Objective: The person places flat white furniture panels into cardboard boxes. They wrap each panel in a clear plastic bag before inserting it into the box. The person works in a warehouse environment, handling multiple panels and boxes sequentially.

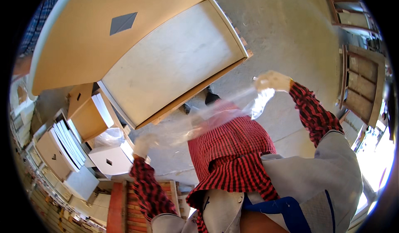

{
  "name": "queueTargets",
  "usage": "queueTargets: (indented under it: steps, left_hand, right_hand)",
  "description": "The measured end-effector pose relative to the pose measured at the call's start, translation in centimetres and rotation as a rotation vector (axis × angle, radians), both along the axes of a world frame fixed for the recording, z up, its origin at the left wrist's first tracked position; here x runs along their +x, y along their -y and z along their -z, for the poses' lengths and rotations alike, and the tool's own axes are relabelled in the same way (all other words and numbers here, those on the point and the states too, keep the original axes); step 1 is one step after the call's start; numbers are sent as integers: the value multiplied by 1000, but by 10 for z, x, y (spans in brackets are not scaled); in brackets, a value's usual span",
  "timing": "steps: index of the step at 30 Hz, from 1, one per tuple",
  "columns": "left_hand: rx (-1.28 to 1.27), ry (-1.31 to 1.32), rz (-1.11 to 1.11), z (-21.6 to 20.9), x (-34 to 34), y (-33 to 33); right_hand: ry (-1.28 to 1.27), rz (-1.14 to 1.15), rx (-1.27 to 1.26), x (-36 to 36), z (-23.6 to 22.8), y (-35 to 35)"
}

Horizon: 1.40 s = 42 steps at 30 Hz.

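Note:
A clear plastic sheet or bag [224, 104] is stretched in front of my red-checked apron, blurred by motion. My right hand [272, 81], in a pale glove, is closed on its far right end, and a shiny fold hangs just below. At the lower left, my left hand [144, 145], also gloved, is closed on the other end, though its fingers are smeared. Beyond the plastic stands a large open cardboard carton [75, 37] with a cut-out in its raised side. A pale flat surface [174, 62] spans the inside of the carton.
Wooden pallet edges [245, 45] show under the large carton. On the left are a white carton [110, 158] with plastic in it and a brown carton holding white sheets [64, 141]. A slatted pallet [162, 195] lies lower left. A person's checked sleeve [39, 21] shows far left.

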<state>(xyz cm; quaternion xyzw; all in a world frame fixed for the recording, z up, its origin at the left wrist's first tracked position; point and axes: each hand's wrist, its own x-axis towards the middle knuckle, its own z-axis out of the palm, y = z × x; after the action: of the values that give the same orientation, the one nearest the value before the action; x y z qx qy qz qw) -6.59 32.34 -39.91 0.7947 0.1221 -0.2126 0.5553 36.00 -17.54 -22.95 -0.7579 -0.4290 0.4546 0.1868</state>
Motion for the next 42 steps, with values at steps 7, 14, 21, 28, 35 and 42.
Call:
queueTargets:
  steps: [7,14,21,28,35,42]
  left_hand:
    - [144,-139,-911,-7,128,-57]
    - [232,114,-1121,8,165,-58]
    - [402,188,-1124,-4,200,-58]
    - [737,279,-921,-13,211,-72]
    - [786,335,-974,-1,221,-79]
    - [897,388,-989,9,231,-83]
  right_hand:
    - [773,82,96,83,67,-94]
    - [557,665,125,101,40,-146]
    - [702,692,149,127,40,-140]
    - [979,708,146,140,25,-144]
    - [1227,744,187,136,-7,-149]
    - [898,267,321,36,-10,-170]
